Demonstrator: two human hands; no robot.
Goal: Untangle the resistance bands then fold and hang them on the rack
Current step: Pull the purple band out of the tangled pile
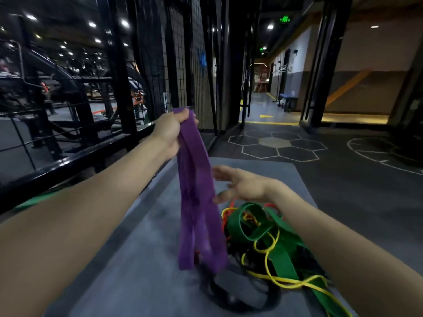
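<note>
A person's left hand (pixel 172 128) is clenched on the top of a wide purple band (pixel 198 193) and holds it raised over a grey floor mat (pixel 142 225), at the foot of a black wire-grid rack (pixel 183 60). The band hangs straight down from the fist, its long axis close to vertical, doubled into several layers whose lower ends brush the mat. The right hand (pixel 242 184) is empty, fingers spread, palm turned toward the band. It is just right of the band's middle and may be touching its edge; motion blur leaves that unclear.

The coming move appears to turn on this: the band lies directly left of the right hand, which is the nearer free hand for smoothing or folding the strip, while the left hand fixes the top end close to the rack, which rises beyond the band and to its left.

Right of the purple band and below the right hand, a tangle rests on the mat: at least one broad green band (pixel 270 239), one thin yellow band (pixel 272 255), one thin red band (pixel 231 205) and one black band (pixel 238 294) can be counted, though the knot hides where each ends. Another green strip (pixel 34 200) shows far left of the purple band, beside the railing. One purple band is free; the rest are not yet untangled.
</note>
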